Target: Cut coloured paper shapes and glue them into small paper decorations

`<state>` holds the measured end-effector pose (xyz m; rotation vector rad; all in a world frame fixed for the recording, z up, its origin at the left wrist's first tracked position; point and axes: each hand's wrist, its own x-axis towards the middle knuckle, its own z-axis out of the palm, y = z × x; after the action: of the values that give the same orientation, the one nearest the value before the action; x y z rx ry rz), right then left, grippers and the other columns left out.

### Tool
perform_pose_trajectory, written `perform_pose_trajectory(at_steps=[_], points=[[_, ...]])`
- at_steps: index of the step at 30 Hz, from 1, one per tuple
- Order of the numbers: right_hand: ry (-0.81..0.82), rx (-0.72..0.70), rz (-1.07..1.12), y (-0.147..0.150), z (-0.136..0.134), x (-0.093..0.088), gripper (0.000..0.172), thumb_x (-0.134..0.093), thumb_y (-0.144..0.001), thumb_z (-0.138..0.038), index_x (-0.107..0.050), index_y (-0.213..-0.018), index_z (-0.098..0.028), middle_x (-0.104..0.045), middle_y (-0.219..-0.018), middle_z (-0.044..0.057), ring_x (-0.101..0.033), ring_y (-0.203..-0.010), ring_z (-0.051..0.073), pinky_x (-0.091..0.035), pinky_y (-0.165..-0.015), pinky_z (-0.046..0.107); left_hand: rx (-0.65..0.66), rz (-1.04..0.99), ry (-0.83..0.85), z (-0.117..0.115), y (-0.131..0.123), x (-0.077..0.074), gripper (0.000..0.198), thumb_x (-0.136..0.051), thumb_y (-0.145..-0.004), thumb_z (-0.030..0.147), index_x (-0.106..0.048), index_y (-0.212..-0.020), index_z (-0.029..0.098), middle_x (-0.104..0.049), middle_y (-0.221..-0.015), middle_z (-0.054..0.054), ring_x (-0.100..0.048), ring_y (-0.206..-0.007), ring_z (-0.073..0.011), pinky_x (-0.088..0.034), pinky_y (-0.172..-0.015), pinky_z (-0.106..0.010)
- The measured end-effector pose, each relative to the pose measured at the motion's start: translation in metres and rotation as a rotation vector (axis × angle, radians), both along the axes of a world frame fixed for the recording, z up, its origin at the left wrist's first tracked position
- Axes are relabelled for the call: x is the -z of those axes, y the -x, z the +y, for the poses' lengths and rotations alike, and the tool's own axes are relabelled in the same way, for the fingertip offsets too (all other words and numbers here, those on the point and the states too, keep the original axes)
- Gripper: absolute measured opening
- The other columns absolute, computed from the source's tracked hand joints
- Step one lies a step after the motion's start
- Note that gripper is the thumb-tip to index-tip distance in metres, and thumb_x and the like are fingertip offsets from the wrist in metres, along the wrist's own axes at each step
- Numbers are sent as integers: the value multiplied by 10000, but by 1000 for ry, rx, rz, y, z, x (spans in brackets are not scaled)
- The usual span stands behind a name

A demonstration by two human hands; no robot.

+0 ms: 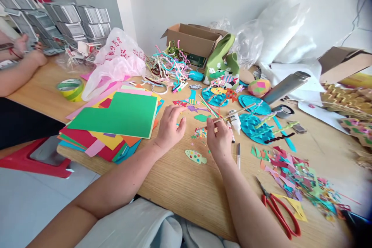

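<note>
My right hand [219, 139] pinches a thin, pale wooden stick [235, 114], which slants up to the right. My left hand [171, 128] hovers over the wood table [165, 178], fingers and thumb apart, with nothing in it. Between the hands lie a green paper fish [202, 117], a purple paper fish [192, 108] and a small heap of colored paper dots [200, 132]. Nearer to me is a pale spotted paper fish [195, 156]. Just beyond my right hand lies a white glue bottle [235, 121]; a pen [238, 155] is to its front.
Red-handled scissors [280, 215] and paper scraps [302, 178] lie at right, below blue discs [255, 128]. Left is a stack of colored paper [116, 116] and a tape roll [70, 89]. Pipe cleaners [171, 66] and a carton [193, 38] stand behind. Another person's hands [31, 52] are far left.
</note>
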<state>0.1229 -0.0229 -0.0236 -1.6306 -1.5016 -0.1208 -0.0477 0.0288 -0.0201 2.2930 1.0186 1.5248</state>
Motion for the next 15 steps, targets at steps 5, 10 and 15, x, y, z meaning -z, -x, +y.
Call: perform_pose_trajectory(at_steps=[5, 10, 15], points=[[-40, -37, -51, 0, 0, 13, 305, -454, -956, -348, -466, -674, -236, -593, -625, -4, -546, -633, 185, -376, -682, 332, 2, 3, 4, -1, 0, -1, 279, -491, -843, 112, -533, -1111, 179, -622, -1034, -97, -569, -974, -217, -488, -813, -359], [-41, -32, -59, -5, 3, 16, 311, -457, -957, -334, -440, -663, -235, -606, -648, 2, -538, -633, 185, -359, -679, 331, 18, 1, 2, -2, -1, 0, 274, -488, -841, 106, -535, -1105, 166, -621, -1024, -104, -566, -975, -221, -486, -815, -364], [-30, -24, -112, -6, 6, 17, 302, -449, -960, -328, -435, -672, -236, -582, -642, -3, -517, -629, 185, -340, -663, 320, 22, 3, 2, -2, -1, 0, 274, -487, -838, 106, -533, -1100, 174, -623, -1016, -97, -566, -972, -220, -483, -810, -361]])
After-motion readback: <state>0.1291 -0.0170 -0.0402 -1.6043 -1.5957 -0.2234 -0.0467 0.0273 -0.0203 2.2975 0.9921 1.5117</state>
